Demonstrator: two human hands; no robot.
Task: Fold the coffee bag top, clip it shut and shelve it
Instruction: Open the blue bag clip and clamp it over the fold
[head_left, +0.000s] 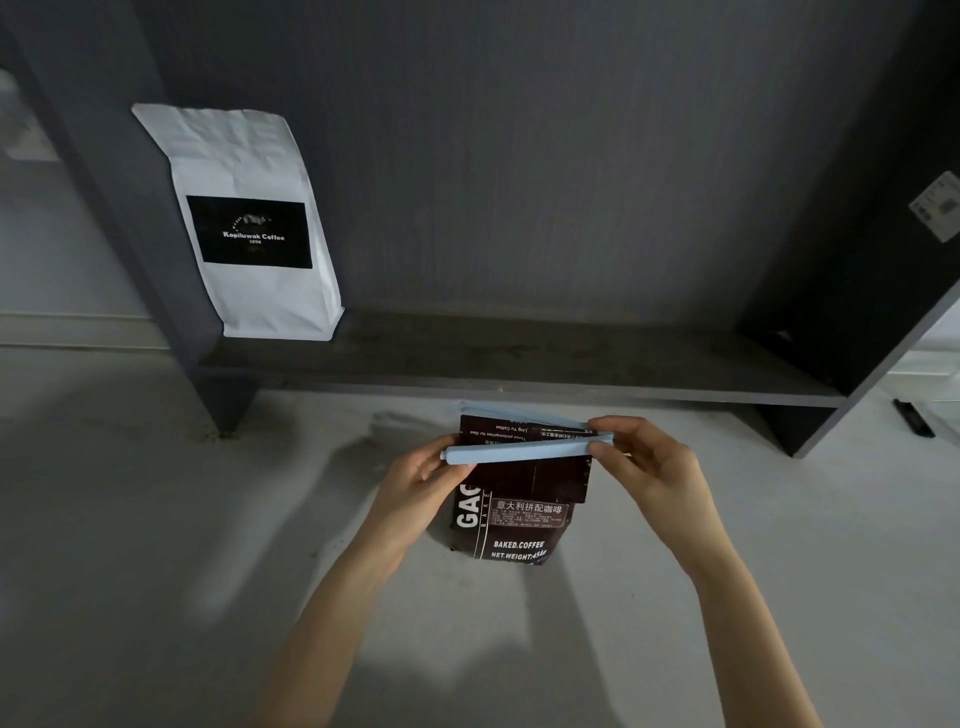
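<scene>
A dark brown coffee bag (511, 530) with white lettering stands on the pale floor in front of the shelf, its top flap folded down toward me. A long light-blue clip (519, 450) lies across the fold, one bar in front and the other behind the bag. My left hand (421, 483) pinches the clip's left end and the bag's left edge. My right hand (644, 457) grips the clip's right end, where both bars meet. Whether the clip is latched, I cannot tell.
A dark grey low shelf (519, 358) runs across behind the bag. A white coffee bag (249, 223) with a black label stands on its left end, leaning on the back panel. A small black object (912, 417) lies on the floor at far right.
</scene>
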